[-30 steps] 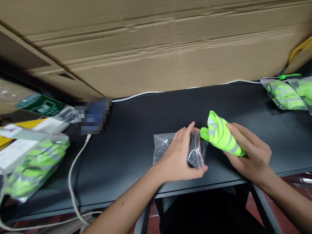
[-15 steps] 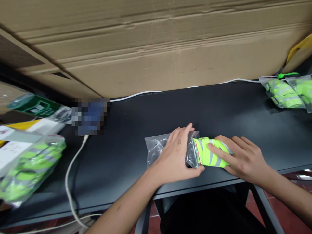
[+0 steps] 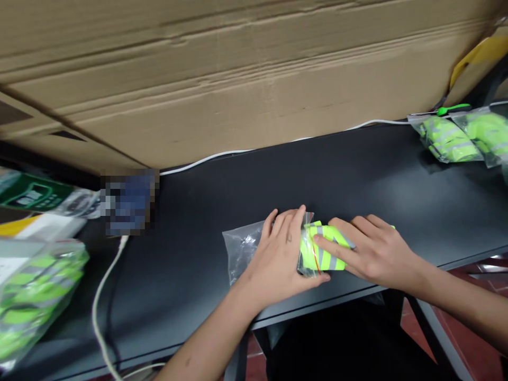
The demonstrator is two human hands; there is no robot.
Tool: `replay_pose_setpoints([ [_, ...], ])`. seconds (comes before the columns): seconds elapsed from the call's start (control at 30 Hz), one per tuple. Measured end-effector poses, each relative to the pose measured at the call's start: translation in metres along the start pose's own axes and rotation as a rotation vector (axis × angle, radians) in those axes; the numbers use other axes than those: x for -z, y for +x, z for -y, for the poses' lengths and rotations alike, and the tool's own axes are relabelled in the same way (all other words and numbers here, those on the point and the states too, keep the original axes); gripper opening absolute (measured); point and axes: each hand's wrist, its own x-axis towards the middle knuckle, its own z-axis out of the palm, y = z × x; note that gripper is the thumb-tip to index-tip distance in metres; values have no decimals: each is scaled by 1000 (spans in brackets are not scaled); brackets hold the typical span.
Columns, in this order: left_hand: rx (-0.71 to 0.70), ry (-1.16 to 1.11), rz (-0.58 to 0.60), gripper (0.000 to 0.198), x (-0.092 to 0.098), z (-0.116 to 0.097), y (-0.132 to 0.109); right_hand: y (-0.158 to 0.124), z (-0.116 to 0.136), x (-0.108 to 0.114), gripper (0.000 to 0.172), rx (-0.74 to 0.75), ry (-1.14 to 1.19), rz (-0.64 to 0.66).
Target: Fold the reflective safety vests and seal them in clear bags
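Note:
A clear zip bag (image 3: pixel 243 244) with a red seal line lies on the black table, and my left hand (image 3: pixel 278 256) is closed over it near its mouth. Part of a folded yellow-green reflective strap bundle (image 3: pixel 325 248) with grey stripes sits inside the bag's mouth. My right hand (image 3: pixel 369 251) grips the outer end of that bundle, its index finger stretched along the top toward the red seal. The palm of my left hand hides how far the bundle reaches into the bag.
Bagged reflective bundles lie at the back right (image 3: pixel 450 140) and at the left edge (image 3: pixel 42 293). A pixelated item (image 3: pixel 133 203) with a white cable (image 3: pixel 99 312) is at the left, near a green-labelled package (image 3: pixel 32 191). A cardboard wall (image 3: pixel 254 106) stands behind the table.
The reflective bundle has slid leftward, further into the zip bag, with my right hand following. My left hand stays over the bag. The camera view has shifted slightly.

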Motion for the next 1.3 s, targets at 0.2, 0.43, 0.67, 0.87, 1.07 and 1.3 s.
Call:
replay_pose_setpoints([
  [0.2, -59, 146, -16, 115, 3, -12, 4, 14, 0, -4, 30, 33, 32, 55],
  [0.43, 50, 107, 179, 129, 22, -6, -8, 19, 5, -10, 51, 11, 36, 77],
  [0.67, 271, 14, 349, 95, 54, 1, 3, 18, 2, -7, 33, 109, -4, -47],
  [0.87, 121, -123, 334, 70, 44, -1, 23, 25, 2, -9, 22, 150, -11, -98],
  [1.07, 101, -125, 297, 93, 29, 6, 27, 20, 2, -18, 55, 93, 225, 28],
  [1.3, 94, -71, 252, 78, 24, 0, 21, 8, -10, -19, 47, -46, 769, -1],
])
